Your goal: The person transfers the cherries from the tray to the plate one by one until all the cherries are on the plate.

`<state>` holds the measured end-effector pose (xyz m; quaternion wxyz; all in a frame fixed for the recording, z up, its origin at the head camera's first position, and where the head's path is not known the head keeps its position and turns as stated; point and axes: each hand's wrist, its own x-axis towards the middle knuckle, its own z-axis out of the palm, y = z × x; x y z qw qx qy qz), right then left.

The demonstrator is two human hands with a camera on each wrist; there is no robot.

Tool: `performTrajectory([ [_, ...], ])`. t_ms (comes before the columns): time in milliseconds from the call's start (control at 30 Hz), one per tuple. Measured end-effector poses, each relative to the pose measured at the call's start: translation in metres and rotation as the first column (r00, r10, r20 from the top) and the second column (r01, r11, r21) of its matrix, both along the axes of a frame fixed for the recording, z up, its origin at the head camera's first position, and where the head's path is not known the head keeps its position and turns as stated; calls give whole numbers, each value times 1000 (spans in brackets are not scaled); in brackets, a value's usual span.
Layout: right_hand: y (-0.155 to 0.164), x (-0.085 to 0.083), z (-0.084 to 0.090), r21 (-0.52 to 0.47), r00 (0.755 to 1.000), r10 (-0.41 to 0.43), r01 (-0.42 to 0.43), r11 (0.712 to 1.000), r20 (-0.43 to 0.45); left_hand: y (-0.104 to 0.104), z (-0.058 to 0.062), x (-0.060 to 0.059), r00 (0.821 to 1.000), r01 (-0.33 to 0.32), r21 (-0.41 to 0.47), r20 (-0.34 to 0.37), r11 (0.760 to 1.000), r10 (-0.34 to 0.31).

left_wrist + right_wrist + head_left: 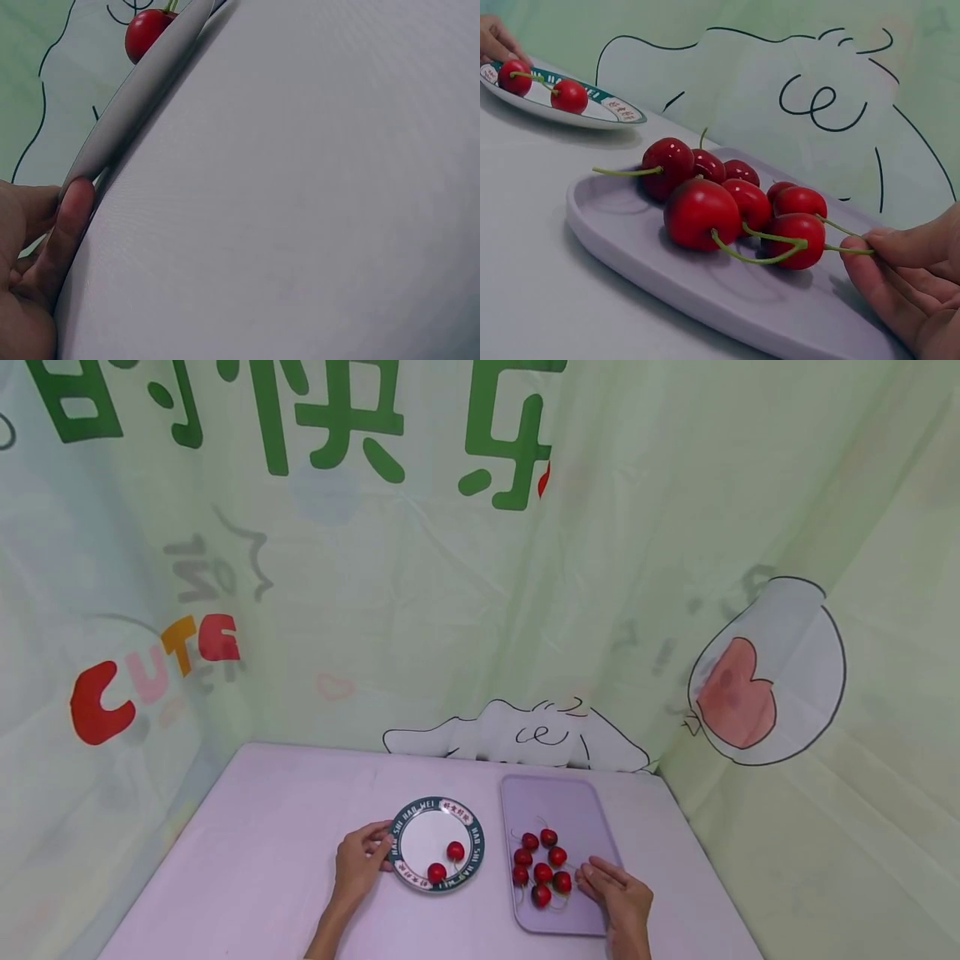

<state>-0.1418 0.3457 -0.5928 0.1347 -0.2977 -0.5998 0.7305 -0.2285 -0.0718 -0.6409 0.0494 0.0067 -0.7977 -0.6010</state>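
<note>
My left hand (pixel 358 862) grips the left rim of a round plate (pixel 420 835) with a dark green lettered border. In the left wrist view the thumb (pixel 75 210) lies against the plate's pale outer side (pixel 127 112). Two red cherries (pixel 455 852) lie on the plate. At the right, my right hand (pixel 622 897) reaches over the edge of a lilac tray (pixel 555 802) holding several cherries (pixel 542 872). Its thumb and forefinger pinch the green stem (pixel 851 250) of a cherry (pixel 795 240) at the group's right side.
A pale tablecloth (pixel 277 827) covers the table under plate and tray. Light green printed curtains (pixel 450 610) hang close behind the table and at both sides. The tray stands a short way to the right of the plate.
</note>
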Motion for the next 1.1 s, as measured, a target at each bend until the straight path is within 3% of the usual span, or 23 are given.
performTrajectory([
  [500,-2,5,2,-115,998,-16,9,993,-61,1,-1,1,999,-7,-1,-37,1000,7],
  [1100,0,3,-7,-216,993,8,-33,976,-118,0,0,-1,1000,-2,-1,2,1000,2],
])
